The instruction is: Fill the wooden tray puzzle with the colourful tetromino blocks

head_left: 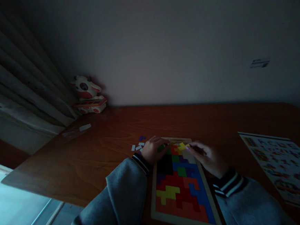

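A wooden puzzle board (184, 222) filled with coloured block pieces lies on the table in front of me. My right hand (208, 158) pinches a yellow puzzle piece (182, 146) just over the board's upper right part. Over the upper left corner curls my left hand (155, 150), thumb and fingers bent towards each other. Green shows between them, but I cannot tell whether that piece is held or lies in the board. A black patch (165, 165) without coloured pieces shows below the left hand.
Several small white pieces (133, 147) and a purple piece (142, 138) lie left of the board. A printed picture sheet (284, 167) is at the right. On the far left corner of the table (110, 140) stands a cow-shaped toy (88, 94), by the curtain (19, 74).
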A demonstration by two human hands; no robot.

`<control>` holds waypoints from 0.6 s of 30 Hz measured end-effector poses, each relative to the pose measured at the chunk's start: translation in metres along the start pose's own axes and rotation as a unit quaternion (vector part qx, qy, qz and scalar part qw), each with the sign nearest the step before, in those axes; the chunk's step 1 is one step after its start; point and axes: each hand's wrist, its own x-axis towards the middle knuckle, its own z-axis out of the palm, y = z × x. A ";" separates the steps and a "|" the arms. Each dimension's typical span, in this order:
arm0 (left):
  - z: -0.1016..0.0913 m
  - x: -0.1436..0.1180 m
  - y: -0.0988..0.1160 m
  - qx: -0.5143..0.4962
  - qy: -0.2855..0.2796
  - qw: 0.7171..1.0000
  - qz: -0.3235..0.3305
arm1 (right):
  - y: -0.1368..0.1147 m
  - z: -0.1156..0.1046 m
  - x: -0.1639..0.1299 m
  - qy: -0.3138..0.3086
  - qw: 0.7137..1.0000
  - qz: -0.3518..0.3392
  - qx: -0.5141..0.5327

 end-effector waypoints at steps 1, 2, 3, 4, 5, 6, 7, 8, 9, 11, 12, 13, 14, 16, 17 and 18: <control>0.000 0.000 0.003 -0.022 0.000 1.000 -0.003 | 0.001 0.000 0.000 -0.003 1.000 -0.013 -0.002; 0.000 0.000 0.007 -0.044 -0.003 0.999 -0.002 | 0.001 0.001 0.000 -0.005 1.000 -0.024 -0.001; 0.000 -0.001 0.010 -0.065 -0.009 0.998 0.002 | 0.002 0.001 0.001 -0.006 0.999 -0.033 0.001; 0.000 -0.001 0.012 -0.082 -0.017 0.996 0.010 | 0.003 0.002 0.001 -0.006 0.999 -0.042 0.003; 0.000 -0.001 0.015 -0.095 -0.025 0.995 0.020 | 0.004 0.002 0.001 -0.005 0.999 -0.051 0.002; 0.001 -0.001 0.016 -0.103 -0.032 0.994 0.028 | 0.005 0.002 0.001 -0.004 0.998 -0.061 0.000; 0.001 -0.001 0.017 -0.109 -0.037 0.993 0.034 | 0.006 0.002 0.002 -0.002 0.998 -0.070 -0.004; 0.001 -0.001 0.017 -0.114 -0.039 0.992 0.037 | 0.006 0.002 0.002 -0.001 0.997 -0.078 -0.007; 0.001 -0.001 0.017 -0.117 -0.040 0.992 0.038 | 0.007 0.002 0.002 0.000 0.996 -0.083 -0.009; 0.002 -0.001 0.017 -0.124 -0.042 0.991 0.036 | 0.006 0.003 0.001 -0.005 0.996 -0.090 -0.011; 0.002 -0.002 0.017 -0.127 -0.045 0.990 0.035 | 0.006 0.003 0.001 -0.013 0.996 -0.093 -0.010; 0.002 -0.002 0.017 -0.129 -0.049 0.990 0.033 | 0.006 0.004 0.000 -0.022 0.995 -0.096 -0.010; 0.002 -0.002 0.017 -0.130 -0.054 0.990 0.031 | 0.005 0.005 0.000 -0.031 0.995 -0.098 -0.011; 0.002 -0.002 0.017 -0.126 -0.058 0.990 0.018 | 0.005 0.006 -0.001 -0.038 0.994 -0.099 -0.023; 0.001 -0.001 0.017 -0.122 -0.054 0.991 0.004 | 0.006 0.007 -0.001 -0.037 0.994 -0.097 -0.034; 0.001 -0.001 0.017 -0.117 -0.043 0.992 -0.019 | 0.007 0.007 -0.001 -0.034 0.994 -0.097 -0.048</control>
